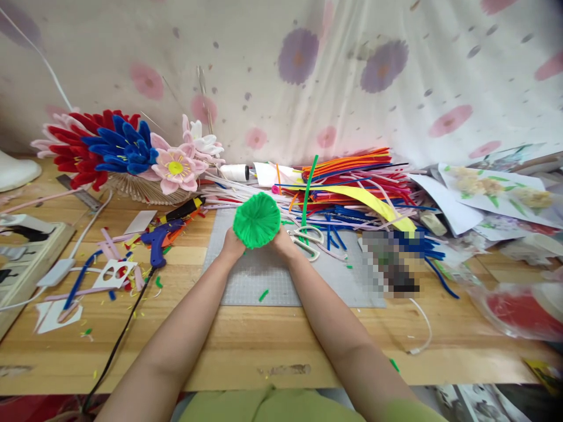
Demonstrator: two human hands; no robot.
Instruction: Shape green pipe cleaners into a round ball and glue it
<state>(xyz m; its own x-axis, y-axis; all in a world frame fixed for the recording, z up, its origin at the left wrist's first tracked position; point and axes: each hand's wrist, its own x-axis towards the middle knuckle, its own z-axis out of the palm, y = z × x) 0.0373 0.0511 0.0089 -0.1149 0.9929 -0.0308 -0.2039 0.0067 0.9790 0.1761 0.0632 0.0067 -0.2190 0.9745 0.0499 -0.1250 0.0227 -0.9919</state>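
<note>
Head view: fuzzy, radially ridged green disc (257, 220) above gridded mat (275, 281)

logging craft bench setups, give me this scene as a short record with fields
left hand: at lower left edge of green fuzzy disc, fingers mostly hidden
right hand: at its lower right edge, fingers mostly hidden
below disc: gray cutting mat
on mat: white-handled scissors
left of mat: blue glue gun
behind mat: multicolored pipe cleaners
upper left: red, blue, pink and white fuzzy flowers
</note>
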